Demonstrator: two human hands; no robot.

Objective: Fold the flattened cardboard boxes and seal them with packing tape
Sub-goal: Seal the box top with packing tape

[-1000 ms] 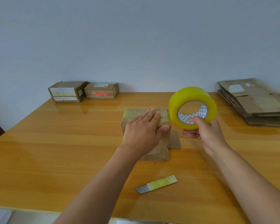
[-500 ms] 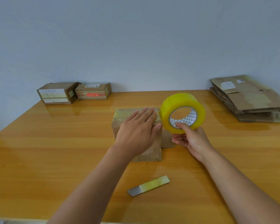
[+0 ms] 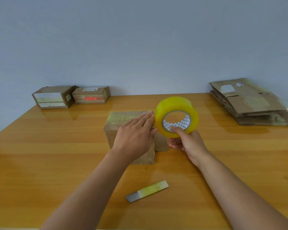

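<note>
One roll of yellow packing tape [image 3: 177, 116] stands on edge in the right hand [image 3: 187, 143], thumb hooked into its white printed core, fingers curled beneath (a firm grip). Just left of that grip, touching the roll's side, the left hand [image 3: 135, 138] lies flat with fingers spread straight on a small brown cardboard box [image 3: 121, 123]; the box top carries glossy yellowish tape strips, and a loose flap [image 3: 161, 141] shows below the roll. Nearer than the grip, a taped blade [image 3: 147, 191] rests on the worktop [image 3: 56, 155]. Far right of it lies a stack of flattened boxes [image 3: 251, 103].
</note>
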